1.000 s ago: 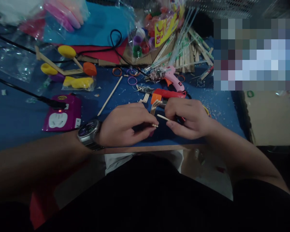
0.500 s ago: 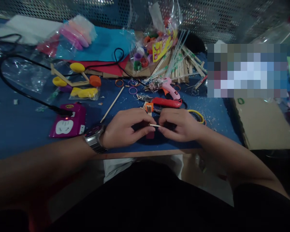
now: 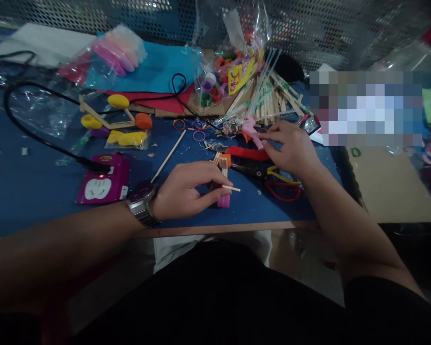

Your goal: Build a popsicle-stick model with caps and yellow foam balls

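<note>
I note the left hand (image 3: 188, 189) pinching a slender pale wooden stick (image 3: 234, 189); the right hand (image 3: 293, 147) meets a pink plastic glue gun (image 3: 250, 126), whether its grip is closed I cannot tell.

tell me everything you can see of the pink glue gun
The pink glue gun looks plastic, with an orange trigger and a messy, greyish front end pointing left. It appears to lie on its side on the blue tabletop, handle toward the near right. The right hand is at the handle; whether it grips is unclear.
</note>
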The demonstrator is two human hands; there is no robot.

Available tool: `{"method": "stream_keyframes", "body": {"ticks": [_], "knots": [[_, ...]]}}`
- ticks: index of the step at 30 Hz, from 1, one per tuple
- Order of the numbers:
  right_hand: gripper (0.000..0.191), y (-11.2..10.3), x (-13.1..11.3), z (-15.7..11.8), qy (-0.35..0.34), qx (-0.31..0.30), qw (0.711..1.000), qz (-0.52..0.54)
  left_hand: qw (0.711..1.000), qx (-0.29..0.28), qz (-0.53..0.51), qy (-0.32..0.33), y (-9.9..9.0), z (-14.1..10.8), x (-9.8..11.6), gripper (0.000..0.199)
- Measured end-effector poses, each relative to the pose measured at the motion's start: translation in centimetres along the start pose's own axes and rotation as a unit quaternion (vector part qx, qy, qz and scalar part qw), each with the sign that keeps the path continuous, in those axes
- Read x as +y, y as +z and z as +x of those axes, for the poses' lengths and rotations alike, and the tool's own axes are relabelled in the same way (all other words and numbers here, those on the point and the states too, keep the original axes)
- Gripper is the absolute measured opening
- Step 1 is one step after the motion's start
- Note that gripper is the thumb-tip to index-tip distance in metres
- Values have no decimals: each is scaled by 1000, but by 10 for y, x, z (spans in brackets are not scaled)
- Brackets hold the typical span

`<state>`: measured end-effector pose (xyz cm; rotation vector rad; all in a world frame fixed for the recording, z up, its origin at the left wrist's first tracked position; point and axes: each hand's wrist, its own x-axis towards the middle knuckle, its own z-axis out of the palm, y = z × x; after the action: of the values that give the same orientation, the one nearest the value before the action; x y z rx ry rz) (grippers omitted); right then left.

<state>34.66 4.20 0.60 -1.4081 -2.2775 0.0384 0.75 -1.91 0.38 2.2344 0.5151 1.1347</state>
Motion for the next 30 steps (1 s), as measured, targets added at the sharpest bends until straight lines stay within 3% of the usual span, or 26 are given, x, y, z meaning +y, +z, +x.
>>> {"method": "stream_keyframes", "body": {"ticks": [10,17,22,26,30], "knots": [[47,5,-4,-13,15,-39,999,-1,1000,12,-21,0,3,-1,-3,2],[52,20,3,8,98,-62,993,1,1000,4,-13,-15,3,0,-4,5],[25,30,9,17,90,-16,996,24,1000,8,-12,-11,3,0,-4,4],[24,30,5,13,54,23,998,37,1000,10,-21,7,4,1,-4,5],[27,26,4,11,59,39,996,50,1000,9,-25,5,4,1,-4,4]]}}
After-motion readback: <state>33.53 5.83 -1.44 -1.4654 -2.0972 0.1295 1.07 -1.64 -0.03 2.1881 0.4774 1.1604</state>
